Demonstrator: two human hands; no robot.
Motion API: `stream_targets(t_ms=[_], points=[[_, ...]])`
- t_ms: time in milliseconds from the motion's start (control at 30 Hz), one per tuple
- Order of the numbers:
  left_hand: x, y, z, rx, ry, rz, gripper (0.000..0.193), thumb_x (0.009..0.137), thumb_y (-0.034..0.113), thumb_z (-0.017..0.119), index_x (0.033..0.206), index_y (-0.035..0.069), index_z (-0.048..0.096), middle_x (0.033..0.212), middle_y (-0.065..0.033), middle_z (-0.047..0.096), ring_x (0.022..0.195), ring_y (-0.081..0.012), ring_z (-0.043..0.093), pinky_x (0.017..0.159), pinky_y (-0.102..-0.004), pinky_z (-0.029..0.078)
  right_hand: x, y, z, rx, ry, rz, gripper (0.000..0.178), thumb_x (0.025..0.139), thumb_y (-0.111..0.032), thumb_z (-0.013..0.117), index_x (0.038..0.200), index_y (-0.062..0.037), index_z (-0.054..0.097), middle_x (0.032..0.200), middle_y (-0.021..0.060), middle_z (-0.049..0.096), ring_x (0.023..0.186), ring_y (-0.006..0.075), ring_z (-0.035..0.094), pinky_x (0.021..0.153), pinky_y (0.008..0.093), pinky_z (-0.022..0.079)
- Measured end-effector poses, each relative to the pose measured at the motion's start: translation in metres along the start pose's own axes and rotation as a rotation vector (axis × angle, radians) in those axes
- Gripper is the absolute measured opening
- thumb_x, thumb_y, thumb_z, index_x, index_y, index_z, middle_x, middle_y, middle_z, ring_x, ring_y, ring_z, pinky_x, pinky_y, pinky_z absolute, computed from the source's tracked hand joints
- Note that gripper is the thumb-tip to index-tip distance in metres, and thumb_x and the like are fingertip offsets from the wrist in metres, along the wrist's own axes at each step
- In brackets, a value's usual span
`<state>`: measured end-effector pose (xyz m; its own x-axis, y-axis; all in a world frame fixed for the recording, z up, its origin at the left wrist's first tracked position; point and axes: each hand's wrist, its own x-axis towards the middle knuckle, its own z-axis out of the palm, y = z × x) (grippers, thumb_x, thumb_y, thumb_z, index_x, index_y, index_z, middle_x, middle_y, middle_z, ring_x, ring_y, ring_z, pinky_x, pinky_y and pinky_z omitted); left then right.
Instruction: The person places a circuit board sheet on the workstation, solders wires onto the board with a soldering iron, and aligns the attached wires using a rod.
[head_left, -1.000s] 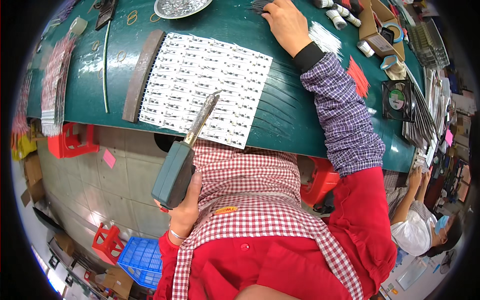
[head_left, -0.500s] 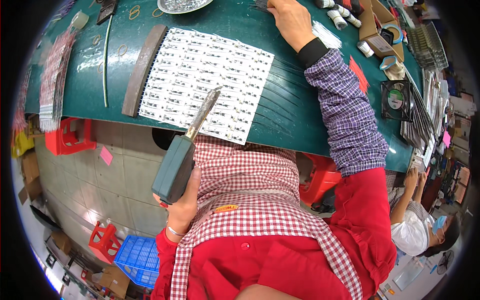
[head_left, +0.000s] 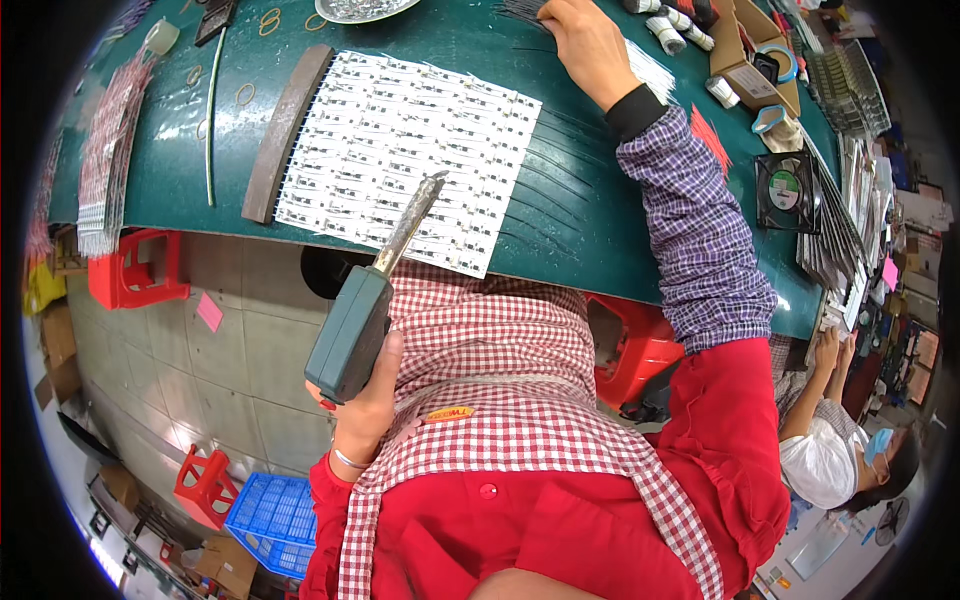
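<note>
My left hand (head_left: 368, 408) is wrapped round the dark green handle of a soldering iron (head_left: 350, 325). The iron's worn metal shaft slants up and right, its tip over a white panel of small circuit boards (head_left: 400, 150) in the picture. Dark parts sit in rows across this panel. At the far edge of view, my right hand (head_left: 592, 50) pinches at a bundle of black wires (head_left: 525, 12); its fingertips are partly hidden. Several single black wires (head_left: 555, 180) lie spread beside the panel's right edge.
A dark bar (head_left: 288, 135) runs along the panel's left side. A metal dish (head_left: 365, 8), white wires (head_left: 650, 72), red wires (head_left: 710, 140), a small fan (head_left: 788, 193) and a cardboard box (head_left: 750, 70) are on the green table (head_left: 600, 255). A co-worker (head_left: 825, 460) sits at right.
My right hand has shifted very slightly to the right at the black wires. The view has tilted a little; the soldering iron stays in my left hand.
</note>
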<state>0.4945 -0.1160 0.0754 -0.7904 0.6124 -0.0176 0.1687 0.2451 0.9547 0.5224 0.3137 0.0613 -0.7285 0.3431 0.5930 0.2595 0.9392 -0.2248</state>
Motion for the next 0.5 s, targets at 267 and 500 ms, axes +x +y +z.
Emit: stream_targets(t_ms=[267,500], points=[[0.000,0.001,-0.002,-0.043,0.022,-0.053,0.030,0.083,0.004,0.072,0.110,-0.005,0.064,0.085,-0.0079,0.066,0.067,-0.0118,0.058,0.060,-0.0260,0.046,-0.004,-0.022,-0.013,0.029,0.034,-0.106,0.003,0.083,-0.001,0.059,0.085,-0.0031,0.060,0.083,0.0140,0.056,0.081,0.0341,0.057,0.071,0.0395,0.047],[0.000,0.021,-0.004,-0.309,-0.024,-0.218,0.036,0.085,-0.005,0.063,0.120,-0.008,0.056,0.110,-0.0174,0.064,0.060,-0.0122,0.055,0.051,-0.0255,0.043,-0.045,-0.059,-0.044,0.129,0.001,-0.033,0.009,0.081,-0.003,0.065,0.089,-0.0057,0.067,0.085,0.0111,0.061,0.083,0.0296,0.060,0.070,0.0374,0.049]])
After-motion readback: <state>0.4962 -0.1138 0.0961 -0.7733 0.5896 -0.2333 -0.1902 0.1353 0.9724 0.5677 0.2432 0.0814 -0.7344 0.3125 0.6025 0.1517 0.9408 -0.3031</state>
